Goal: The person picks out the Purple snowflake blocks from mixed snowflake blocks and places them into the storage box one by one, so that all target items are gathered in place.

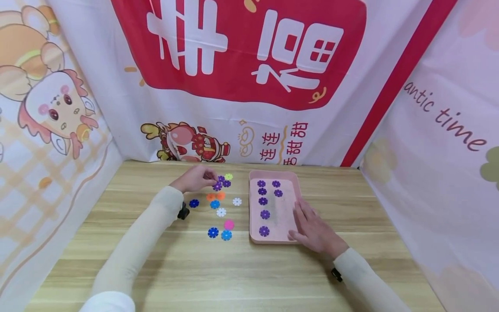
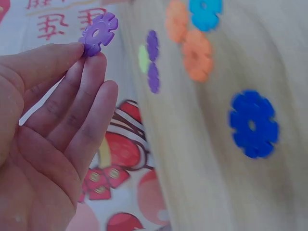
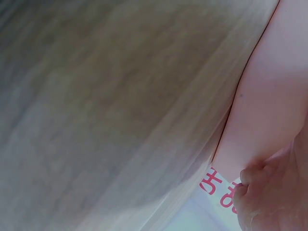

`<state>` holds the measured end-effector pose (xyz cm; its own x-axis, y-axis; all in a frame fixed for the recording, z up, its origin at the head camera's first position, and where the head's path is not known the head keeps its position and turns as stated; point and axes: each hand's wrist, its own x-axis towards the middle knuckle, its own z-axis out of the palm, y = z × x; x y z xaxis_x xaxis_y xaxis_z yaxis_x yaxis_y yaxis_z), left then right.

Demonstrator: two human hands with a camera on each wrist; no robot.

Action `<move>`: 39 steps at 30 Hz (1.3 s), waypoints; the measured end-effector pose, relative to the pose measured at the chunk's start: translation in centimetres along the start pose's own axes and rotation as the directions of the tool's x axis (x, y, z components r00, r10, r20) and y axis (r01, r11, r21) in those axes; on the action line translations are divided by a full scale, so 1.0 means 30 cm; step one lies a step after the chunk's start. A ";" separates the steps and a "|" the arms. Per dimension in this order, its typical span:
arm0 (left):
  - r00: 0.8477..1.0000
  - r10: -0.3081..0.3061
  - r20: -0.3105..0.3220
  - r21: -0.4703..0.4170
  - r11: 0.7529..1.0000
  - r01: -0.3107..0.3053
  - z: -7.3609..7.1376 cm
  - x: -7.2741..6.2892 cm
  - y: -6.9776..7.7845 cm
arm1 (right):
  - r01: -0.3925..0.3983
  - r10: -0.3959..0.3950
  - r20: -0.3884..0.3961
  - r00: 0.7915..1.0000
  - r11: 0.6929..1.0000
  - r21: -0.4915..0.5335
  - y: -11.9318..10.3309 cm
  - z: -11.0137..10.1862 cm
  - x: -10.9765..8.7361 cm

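Note:
My left hand (image 1: 198,178) pinches a purple snowflake disc (image 2: 98,33) between thumb and fingertips, raised above the table in the left wrist view. Two more purple discs (image 2: 152,62) lie beside a yellow-green disc (image 1: 228,177) just past that hand. On the right, my right hand (image 1: 316,227) rests on the near right side of a pink tray (image 1: 255,237), fingers extended along the rim and thumb over the inside. Several purple discs (image 1: 265,214) lie flat in the tray, most in a column along its left side. The right wrist view shows the tray's outer wall (image 3: 269,86) against the hand.
Between left arm and tray lie orange discs (image 1: 220,196), white discs (image 1: 237,202), a pink disc (image 1: 229,225), light blue discs (image 1: 226,235) and dark blue discs (image 1: 194,203). Printed cloth (image 1: 241,95) hangs behind the wooden table (image 1: 175,273) and at both sides.

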<state>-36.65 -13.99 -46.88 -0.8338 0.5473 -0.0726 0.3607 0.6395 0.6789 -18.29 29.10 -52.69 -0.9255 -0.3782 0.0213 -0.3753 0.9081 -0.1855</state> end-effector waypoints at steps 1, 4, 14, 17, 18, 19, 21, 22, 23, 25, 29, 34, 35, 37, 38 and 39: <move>1.000 0.012 0.001 0.002 1.000 -0.012 -0.002 0.000 0.014 | -0.002 0.002 0.002 1.000 1.000 -0.001 -0.001 -0.002 -0.001; 0.999 0.048 0.008 0.005 0.999 -0.048 -0.008 -0.002 0.063 | 0.000 0.000 -0.002 1.000 1.000 0.000 -0.004 -0.005 -0.002; 0.981 0.176 0.083 0.021 0.984 -0.178 0.030 0.048 0.242 | 0.000 0.000 -0.005 1.000 1.000 -0.017 0.003 -0.001 -0.001; 0.974 0.203 0.104 0.005 0.979 -0.204 0.061 0.070 0.285 | -0.003 0.003 0.006 1.000 1.000 -0.008 0.003 -0.002 0.000; 0.972 0.206 0.112 -0.003 0.978 -0.207 0.073 0.077 0.301 | -0.004 0.004 0.007 1.000 1.000 -0.004 0.003 -0.004 0.001; 0.971 0.208 0.119 -0.008 0.978 -0.208 0.085 0.085 0.316 | -0.004 0.004 0.008 1.000 1.000 0.000 0.002 -0.005 0.001; 0.967 0.214 0.136 -0.021 0.977 -0.213 0.110 0.102 0.348 | -0.005 0.005 0.011 1.000 1.000 0.001 0.002 -0.007 0.001; 0.965 0.220 0.145 -0.024 0.975 -0.219 0.123 0.110 0.364 | -0.005 0.005 0.011 1.000 1.000 0.003 0.001 -0.009 0.001; 0.962 0.226 0.152 -0.023 0.974 -0.225 0.136 0.119 0.379 | -0.006 0.006 0.012 1.000 1.000 0.002 0.001 -0.010 0.001; 0.956 0.238 0.171 -0.031 0.971 -0.237 0.162 0.137 0.408 | -0.005 0.005 0.015 1.000 1.000 0.002 -0.001 -0.012 0.002; 0.949 0.241 0.201 -0.038 0.970 -0.239 0.215 0.172 0.452 | 0.008 -0.008 0.012 1.000 1.000 0.005 -0.002 -0.011 0.004; 0.943 0.260 0.209 0.032 0.962 -0.272 0.280 0.215 0.487 | 0.017 -0.017 0.000 1.000 1.000 0.012 0.003 -0.008 0.005; 0.940 0.269 0.212 0.037 0.958 -0.283 0.293 0.223 0.491 | 0.016 -0.016 -0.001 1.000 1.000 0.012 0.004 -0.008 0.005; 0.934 0.281 0.219 0.044 0.954 -0.297 0.318 0.240 0.492 | 0.018 -0.018 0.003 1.000 1.000 0.011 0.006 -0.010 0.004; 0.933 0.282 0.224 0.045 0.953 -0.300 0.330 0.246 0.492 | 0.019 -0.019 0.004 1.000 1.000 0.007 0.008 -0.009 0.003; 0.932 0.281 0.229 0.044 0.954 -0.298 0.341 0.253 0.491 | 0.020 -0.020 0.007 1.000 1.000 0.013 0.009 -0.010 0.003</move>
<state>-33.38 5.12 -44.90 -0.5803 0.8132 -0.0444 0.6106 0.4705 0.6370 -18.48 29.36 -52.44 -0.9174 -0.3975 0.0178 -0.3929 0.8981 -0.1977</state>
